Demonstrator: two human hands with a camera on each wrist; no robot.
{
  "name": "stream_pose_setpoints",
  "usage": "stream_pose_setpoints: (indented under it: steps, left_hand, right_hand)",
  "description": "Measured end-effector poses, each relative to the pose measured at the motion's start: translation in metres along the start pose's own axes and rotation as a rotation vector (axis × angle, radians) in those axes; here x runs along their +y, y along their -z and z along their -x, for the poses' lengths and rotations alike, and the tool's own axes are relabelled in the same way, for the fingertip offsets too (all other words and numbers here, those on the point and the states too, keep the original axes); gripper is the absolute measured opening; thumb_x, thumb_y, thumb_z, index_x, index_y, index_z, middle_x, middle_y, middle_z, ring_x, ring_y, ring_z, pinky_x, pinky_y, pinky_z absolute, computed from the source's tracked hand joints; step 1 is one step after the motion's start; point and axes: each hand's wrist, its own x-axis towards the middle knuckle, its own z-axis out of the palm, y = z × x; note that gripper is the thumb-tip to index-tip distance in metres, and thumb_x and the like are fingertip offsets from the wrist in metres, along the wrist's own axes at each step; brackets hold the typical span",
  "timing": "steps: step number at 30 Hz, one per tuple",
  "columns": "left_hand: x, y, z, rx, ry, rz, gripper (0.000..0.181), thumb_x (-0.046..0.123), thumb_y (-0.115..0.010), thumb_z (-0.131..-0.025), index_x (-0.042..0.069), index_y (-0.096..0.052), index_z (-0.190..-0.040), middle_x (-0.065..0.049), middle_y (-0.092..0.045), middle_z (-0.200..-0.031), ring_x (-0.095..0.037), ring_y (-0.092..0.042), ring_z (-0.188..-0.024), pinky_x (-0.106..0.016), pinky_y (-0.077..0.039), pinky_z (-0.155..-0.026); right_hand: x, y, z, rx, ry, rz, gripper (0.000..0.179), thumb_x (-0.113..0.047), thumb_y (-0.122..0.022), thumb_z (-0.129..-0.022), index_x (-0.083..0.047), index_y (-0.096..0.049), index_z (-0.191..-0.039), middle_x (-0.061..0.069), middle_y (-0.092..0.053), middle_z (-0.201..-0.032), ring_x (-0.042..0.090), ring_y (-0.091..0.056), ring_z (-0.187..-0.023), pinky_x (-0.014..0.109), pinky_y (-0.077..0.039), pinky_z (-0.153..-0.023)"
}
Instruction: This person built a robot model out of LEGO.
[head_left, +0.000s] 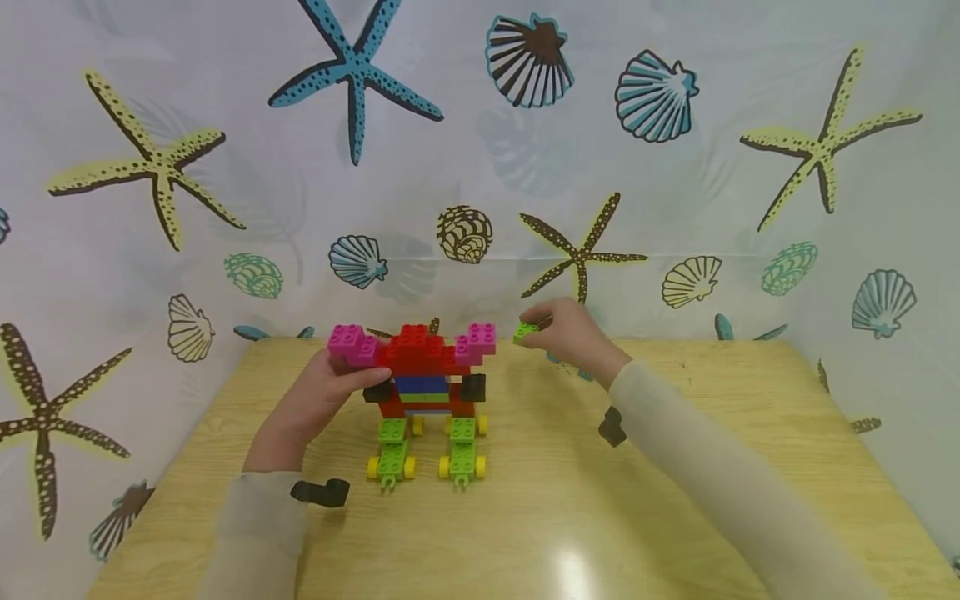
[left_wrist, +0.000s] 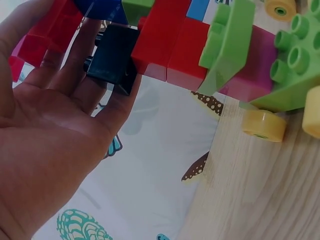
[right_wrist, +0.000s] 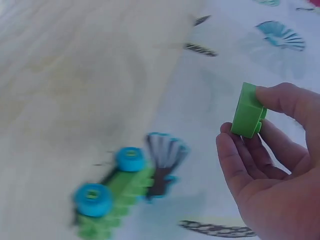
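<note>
A toy figure built of blocks (head_left: 420, 358) stands on the table, with red and pink blocks on top, blue, green and red ones below, and a black block (left_wrist: 112, 55) on each side. Its two legs end on green wheeled bases (head_left: 462, 458) with yellow wheels. My left hand (head_left: 318, 400) holds the figure's upper left side, thumb in front and fingers behind, around the black block. To the right of the figure, my right hand (head_left: 573, 333) pinches a small light green block (right_wrist: 246, 112) between thumb and fingertips, raised in the air.
A green wheeled base with blue wheels (right_wrist: 93, 200) sits at the table's back edge, mostly hidden behind my right hand in the head view. The wooden table (head_left: 675, 467) ends at a white sheet (head_left: 450, 167) printed with starfish and shells, which also hangs along both sides.
</note>
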Motion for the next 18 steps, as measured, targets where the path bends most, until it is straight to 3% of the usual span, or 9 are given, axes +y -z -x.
stream_pose_setpoints:
  steps: [1, 8, 18]
  left_hand:
    - [0.0, -0.002, -0.001, -0.004, -0.003, -0.006, 0.064, 0.031, -0.08, -0.106, 0.01, -0.052, -0.159, -0.013, -0.061, -0.161, -0.031, -0.055, -0.15, -0.016, -0.054, -0.108]
    - [0.006, -0.018, -0.003, -0.009, 0.013, -0.026, 0.067, 0.033, -0.08, -0.105, 0.011, -0.052, -0.162, -0.015, -0.06, -0.165, -0.037, -0.055, -0.154, -0.045, -0.049, -0.125]
    - [0.012, -0.059, -0.015, -0.053, -0.028, 0.025, 0.061, 0.03, -0.081, -0.105, 0.011, -0.058, -0.158, -0.014, -0.065, -0.159, -0.036, -0.06, -0.149, -0.049, -0.052, -0.125]
  right_hand:
    - [-0.006, 0.004, 0.002, 0.003, 0.009, -0.004, 0.047, -0.024, -0.079, -0.104, -0.008, -0.072, -0.147, 0.013, -0.072, -0.15, 0.033, -0.07, -0.133, 0.049, -0.062, -0.11]
    - [-0.047, 0.028, 0.016, 0.017, 0.055, -0.026, 0.049, -0.026, -0.081, -0.103, -0.012, -0.072, -0.149, 0.008, -0.074, -0.147, 0.029, -0.071, -0.131, 0.05, -0.061, -0.113]
    - [-0.082, 0.048, 0.045, 0.018, 0.152, -0.088, 0.043, -0.022, -0.083, -0.102, -0.013, -0.076, -0.143, 0.007, -0.078, -0.137, 0.025, -0.075, -0.12, 0.042, -0.067, -0.104]
